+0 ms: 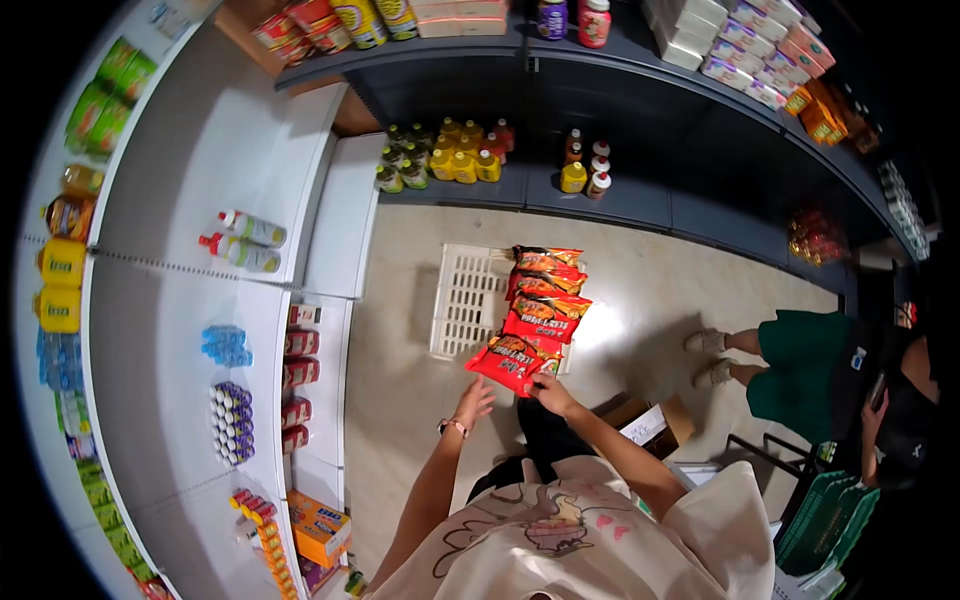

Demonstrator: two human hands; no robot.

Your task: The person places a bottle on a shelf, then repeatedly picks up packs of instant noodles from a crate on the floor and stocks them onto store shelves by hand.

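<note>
My right hand (552,396) has its fingers closed on the lower right corner of a red instant noodle packet (510,362). On the packet's left side, my left hand (473,402) is open, its fingers apart and close to the lower edge. Beyond the held packet, several more red noodle packets (545,318) lie overlapping in a row. They rest over the right part of a cream slotted plastic crate (440,318) on the floor, hiding much of it.
White shelving (190,330) with bottles and cans runs along the left. Dark shelves (640,205) with sauce bottles stand ahead. An opened cardboard box (675,420) sits by my right side. Another person (800,370) in green stands at the right, near a black-framed cart (770,455).
</note>
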